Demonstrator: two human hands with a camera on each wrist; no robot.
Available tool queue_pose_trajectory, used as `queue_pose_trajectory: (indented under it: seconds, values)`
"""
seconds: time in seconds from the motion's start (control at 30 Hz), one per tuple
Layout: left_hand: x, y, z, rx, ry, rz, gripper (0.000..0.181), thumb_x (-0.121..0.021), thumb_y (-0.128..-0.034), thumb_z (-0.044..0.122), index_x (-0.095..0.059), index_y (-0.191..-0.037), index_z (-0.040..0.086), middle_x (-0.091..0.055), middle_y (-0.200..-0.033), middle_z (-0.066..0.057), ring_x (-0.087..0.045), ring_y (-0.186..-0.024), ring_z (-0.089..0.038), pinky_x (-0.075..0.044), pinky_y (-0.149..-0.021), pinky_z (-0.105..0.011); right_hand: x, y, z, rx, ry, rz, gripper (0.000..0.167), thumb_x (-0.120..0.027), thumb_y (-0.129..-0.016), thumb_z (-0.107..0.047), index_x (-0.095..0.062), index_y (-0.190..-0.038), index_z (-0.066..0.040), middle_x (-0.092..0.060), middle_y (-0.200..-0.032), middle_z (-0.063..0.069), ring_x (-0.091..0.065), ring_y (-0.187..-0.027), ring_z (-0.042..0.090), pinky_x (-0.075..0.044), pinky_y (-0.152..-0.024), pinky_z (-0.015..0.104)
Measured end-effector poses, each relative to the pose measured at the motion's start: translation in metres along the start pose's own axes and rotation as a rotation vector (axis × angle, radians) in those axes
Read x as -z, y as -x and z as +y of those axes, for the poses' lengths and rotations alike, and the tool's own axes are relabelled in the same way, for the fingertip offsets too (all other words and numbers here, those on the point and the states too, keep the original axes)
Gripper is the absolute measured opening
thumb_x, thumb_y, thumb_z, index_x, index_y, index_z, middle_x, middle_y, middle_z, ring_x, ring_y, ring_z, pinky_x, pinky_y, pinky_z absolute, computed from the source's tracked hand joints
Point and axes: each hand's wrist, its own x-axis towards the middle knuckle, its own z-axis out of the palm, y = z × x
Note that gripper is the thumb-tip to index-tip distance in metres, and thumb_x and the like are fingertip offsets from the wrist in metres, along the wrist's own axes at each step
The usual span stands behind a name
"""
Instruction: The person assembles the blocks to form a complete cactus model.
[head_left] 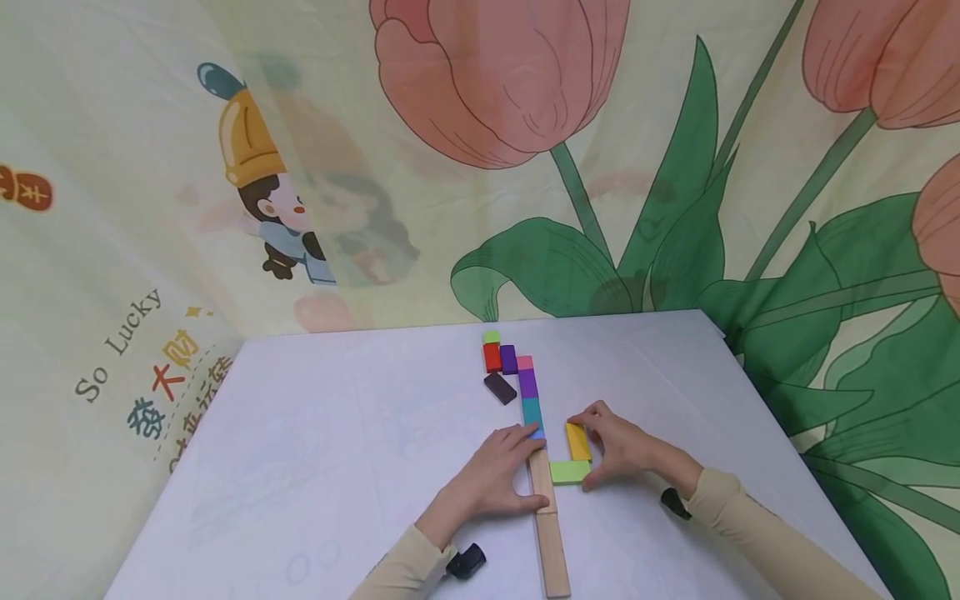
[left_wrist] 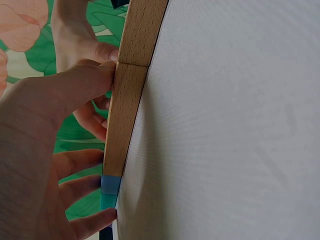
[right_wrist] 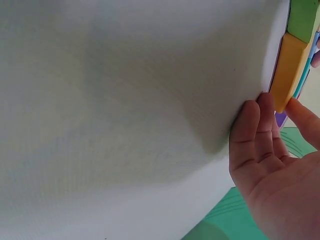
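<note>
A straight row of blocks lies on the table, with two plain wooden blocks point(head_left: 553, 554) at its near end, then a blue block point(left_wrist: 110, 184) and a teal block point(head_left: 532, 408). My left hand point(head_left: 491, 475) rests against this row, its thumb near the joint of the wooden blocks and its fingertips along the blue and teal ones. Right of the row, a light green block point(head_left: 570, 473) lies crosswise. A yellow block point(head_left: 577, 442) adjoins its far side. My right hand point(head_left: 618, 446) holds the yellow block, fingertips at its far end and thumb by the green block's right end.
Purple point(head_left: 528, 383) and pink point(head_left: 524, 362) blocks continue the row's far end. Left of it lie a dark block point(head_left: 500, 388), a red block point(head_left: 491, 357), a dark purple block point(head_left: 509, 359) and a small green block point(head_left: 491, 336). A printed cloth point(head_left: 540, 225) hangs behind the white table point(head_left: 337, 467).
</note>
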Motion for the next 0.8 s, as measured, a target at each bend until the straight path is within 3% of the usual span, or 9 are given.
queue_pose_trajectory:
  seconds: [0.57,0.8]
  values:
    - [-0.0008,-0.0005,-0.0007,0.005,0.009,-0.003,0.079,-0.056,-0.0815,0.068,-0.042,-0.146,0.022,-0.035,-0.157,0.002,-0.039,-0.141,-0.021,-0.035,-0.116,-0.042,0.0013,-0.0002,0.0021,0.021,-0.029,-0.003,0.093,-0.091,-0.057,-0.046,-0.053,-0.136,-0.014,-0.045,-0.112,0.002,-0.045,-0.095,0.014,-0.047,-0.072,0.019]
    - [-0.0016,-0.0009,-0.0009,0.000,0.007,0.002,0.079,-0.056,-0.0816,0.067,-0.043,-0.145,0.022,-0.035,-0.157,0.002,-0.039,-0.141,-0.021,-0.036,-0.116,-0.042,0.0025,-0.0012,0.0053,0.026,-0.107,0.035,0.064,-0.082,-0.075,-0.034,-0.057,-0.130,-0.012,-0.047,-0.107,0.004,-0.046,-0.090,0.014,-0.044,-0.068,0.018]
